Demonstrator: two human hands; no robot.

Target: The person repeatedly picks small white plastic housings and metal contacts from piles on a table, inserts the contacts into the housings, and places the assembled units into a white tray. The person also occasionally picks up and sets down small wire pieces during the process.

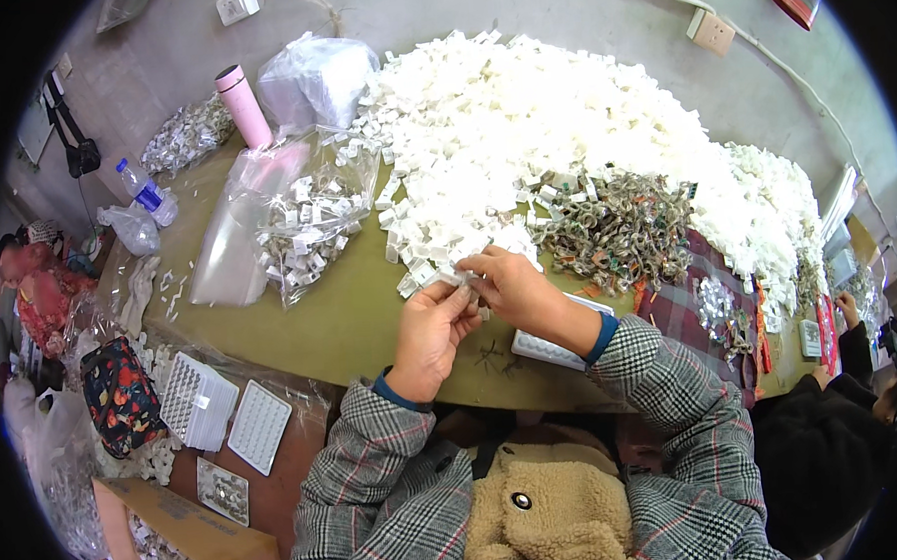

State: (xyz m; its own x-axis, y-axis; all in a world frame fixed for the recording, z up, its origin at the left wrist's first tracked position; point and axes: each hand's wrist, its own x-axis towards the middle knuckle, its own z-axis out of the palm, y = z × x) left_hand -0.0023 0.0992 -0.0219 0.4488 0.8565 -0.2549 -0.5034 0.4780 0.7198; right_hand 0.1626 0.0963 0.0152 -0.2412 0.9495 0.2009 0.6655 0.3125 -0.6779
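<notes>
Over the near edge of the white heap, my left hand and my right hand meet with fingertips pinched together. Between them is a small white plastic piece, partly covered by the fingers. Behind my hands spreads a large heap of white plastic pieces. To the right of my right hand lies a tangled pile of small grey-brown parts. A white tray shows partly beneath my right forearm. Left of my hands sits a clear plastic bag with white pieces in it.
A pink bottle and a water bottle stand at the far left of the green table. Lower left are white trays with round wells and a cardboard box. At the right, a dark-clad person sits close by a plaid cloth.
</notes>
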